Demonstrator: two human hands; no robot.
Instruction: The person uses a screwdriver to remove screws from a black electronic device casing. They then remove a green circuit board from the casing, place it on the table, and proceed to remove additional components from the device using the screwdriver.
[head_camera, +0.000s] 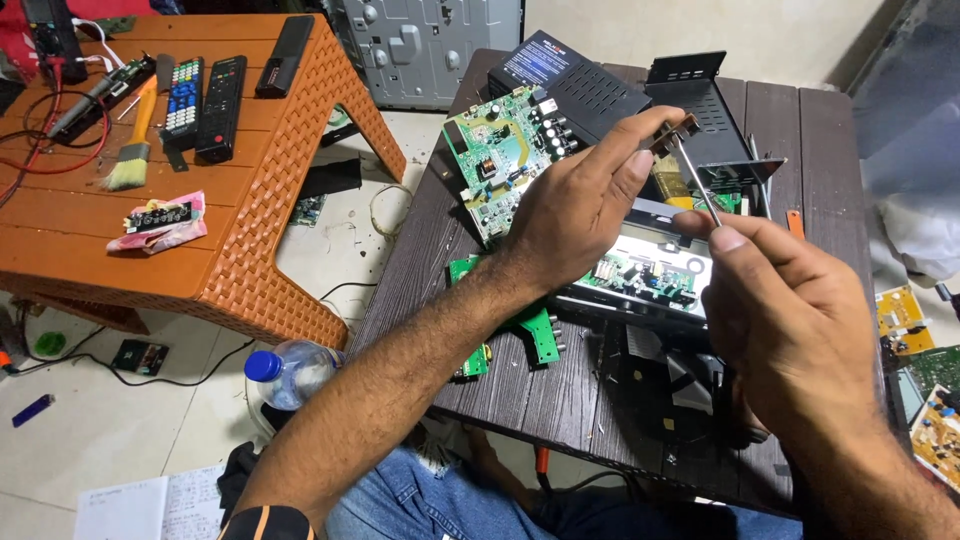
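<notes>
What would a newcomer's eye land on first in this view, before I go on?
First, the two hands mid-frame above the dark table: the left hand pinches a small metal part while the right hand holds a thin metal tool to it. Beneath them lie a green circuit board and an opened black box. On the left, an orange plastic table carries remote controls and a brush.

A dark blue rectangular label (542, 60) sits atop the black box (585, 90) at the table's far edge.
</notes>
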